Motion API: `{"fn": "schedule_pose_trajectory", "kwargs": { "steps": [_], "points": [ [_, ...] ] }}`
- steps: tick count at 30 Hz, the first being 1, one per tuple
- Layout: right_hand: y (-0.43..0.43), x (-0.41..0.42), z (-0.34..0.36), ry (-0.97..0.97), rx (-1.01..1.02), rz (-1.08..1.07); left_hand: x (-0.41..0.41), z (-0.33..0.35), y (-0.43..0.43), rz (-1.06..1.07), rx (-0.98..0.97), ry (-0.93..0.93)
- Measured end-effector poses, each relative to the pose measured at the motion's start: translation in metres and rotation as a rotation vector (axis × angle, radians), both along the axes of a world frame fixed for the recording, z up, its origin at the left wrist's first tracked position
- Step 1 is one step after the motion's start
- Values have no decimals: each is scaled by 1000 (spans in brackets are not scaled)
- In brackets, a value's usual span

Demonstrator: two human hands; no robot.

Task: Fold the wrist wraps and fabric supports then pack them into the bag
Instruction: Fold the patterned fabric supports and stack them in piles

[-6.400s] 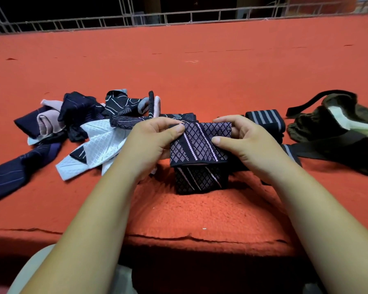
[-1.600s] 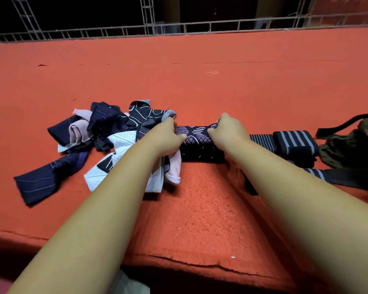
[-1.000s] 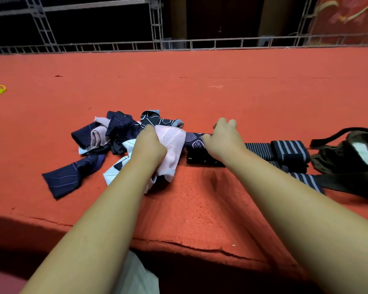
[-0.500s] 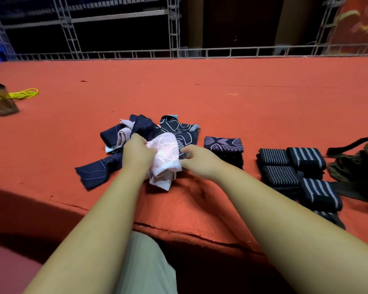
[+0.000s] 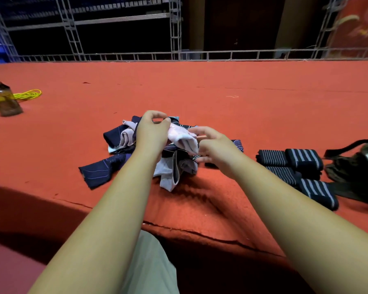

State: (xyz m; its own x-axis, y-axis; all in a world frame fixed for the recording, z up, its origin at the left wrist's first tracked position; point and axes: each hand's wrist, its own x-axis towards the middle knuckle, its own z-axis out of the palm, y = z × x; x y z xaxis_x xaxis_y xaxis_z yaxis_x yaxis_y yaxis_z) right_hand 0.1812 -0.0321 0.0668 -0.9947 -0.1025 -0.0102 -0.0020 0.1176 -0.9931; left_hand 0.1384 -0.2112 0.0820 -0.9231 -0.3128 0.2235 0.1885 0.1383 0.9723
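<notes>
My left hand (image 5: 152,134) grips one end of a pale pink fabric support (image 5: 182,136), lifted above a pile of unfolded navy and white supports (image 5: 115,153) on the red mat. My right hand (image 5: 212,148) pinches the pink piece's other end, fingers curled at its edge. A folded navy patterned support (image 5: 238,144) lies just behind my right wrist, mostly hidden. Several folded striped wrist wraps (image 5: 295,164) sit in a group to the right. The dark olive bag (image 5: 357,168) lies at the far right edge, partly cut off.
The red mat (image 5: 200,92) ends in a raised front edge near my lap. At the far left stand a brown bottle (image 5: 3,100) and a coil of yellow cord (image 5: 23,95). Metal truss railing (image 5: 179,54) borders the mat's far side.
My right hand left the folded navy patterned support and joined my left hand on the pink piece, which rose off the pile. The camera view tilted up and shifted left.
</notes>
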Motion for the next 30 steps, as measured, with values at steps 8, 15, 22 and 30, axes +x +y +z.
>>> {"fn": "schedule_pose_trajectory", "kwargs": {
  "steps": [8, 15, 22, 30],
  "points": [
    [51, 30, 28, 114, -503, -123, 33, 38, 55, -394, 297, 0],
    [96, 64, 34, 179, -697, -205, 63, 48, 99, -646, 359, 21],
    [116, 84, 29, 198, -735, -231, 81, 43, 121, -784, 377, 5],
    [127, 85, 20, 162, -702, -165, 78, 34, 124, -658, 286, -5]
  ]
}}
